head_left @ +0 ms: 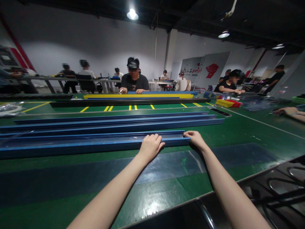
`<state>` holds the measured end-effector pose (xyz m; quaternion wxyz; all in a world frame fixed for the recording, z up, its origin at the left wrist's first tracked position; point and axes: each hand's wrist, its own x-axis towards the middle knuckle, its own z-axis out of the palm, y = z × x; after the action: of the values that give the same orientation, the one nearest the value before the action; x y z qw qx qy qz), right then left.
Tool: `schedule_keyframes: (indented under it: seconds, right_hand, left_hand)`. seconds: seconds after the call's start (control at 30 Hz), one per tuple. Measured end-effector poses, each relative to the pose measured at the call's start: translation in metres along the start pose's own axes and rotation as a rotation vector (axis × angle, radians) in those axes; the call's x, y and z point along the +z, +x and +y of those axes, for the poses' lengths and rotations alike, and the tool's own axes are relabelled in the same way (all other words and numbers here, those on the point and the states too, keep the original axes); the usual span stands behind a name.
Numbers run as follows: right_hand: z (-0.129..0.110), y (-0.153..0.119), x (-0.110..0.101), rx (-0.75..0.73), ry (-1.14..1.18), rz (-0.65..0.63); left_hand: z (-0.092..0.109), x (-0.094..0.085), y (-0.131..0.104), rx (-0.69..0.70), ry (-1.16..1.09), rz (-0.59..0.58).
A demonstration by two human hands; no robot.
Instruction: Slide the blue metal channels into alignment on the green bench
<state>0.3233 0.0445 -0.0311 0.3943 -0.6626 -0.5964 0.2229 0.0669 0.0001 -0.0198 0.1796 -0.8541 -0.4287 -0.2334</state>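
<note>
A long blue U-shaped channel point(78, 147) lies across the table nearest to me, its open side up. Something clear and shiny, like a plastic strip, shows inside it. My left hand point(151, 147) is closed over the channel's near wall, a short way in from its right end. At that right end, my right hand point(194, 139) has its fingers bent and pinched on the tip of the channel; the fingertips are partly hidden. A flat, clear plastic sheet point(171, 163) is spread on the table below both wrists.
More blue channels point(143, 122) lie parallel just beyond. Farther off are a black bar point(133, 102) and yellow channels point(140, 96), with a co-worker point(135, 79) seated behind. A phone point(220, 111) and a yellow-red bin point(228, 103) are at right. The green table's edge point(228, 187) runs nearby.
</note>
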Motion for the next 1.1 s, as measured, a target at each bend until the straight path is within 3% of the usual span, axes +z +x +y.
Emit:
schedule_keyframes:
  seconds: [0.23,0.4,0.6,0.87,1.1]
  right_hand:
    - [-0.014,-0.006,-0.003,-0.046,-0.013,0.136]
    - [-0.036,-0.027,0.002,-0.221,-0.365,0.259]
    - [-0.043,-0.040,0.010,-0.536,-0.632,0.279]
    - [-0.046,-0.038,0.015,-0.610,-0.821,0.360]
    - [-0.053,-0.043,0.022,-0.736,-0.894,0.396]
  left_hand:
    - [-0.001,0.000,0.000,-0.004,-0.003,-0.006]
    - [-0.001,0.000,0.000,-0.010,-0.006,0.002]
    - [0.000,0.000,0.000,-0.012,-0.004,0.011]
    - [0.001,-0.001,0.001,-0.028,0.008,-0.009]
    - [0.001,-0.011,0.003,-0.052,-0.027,-0.124]
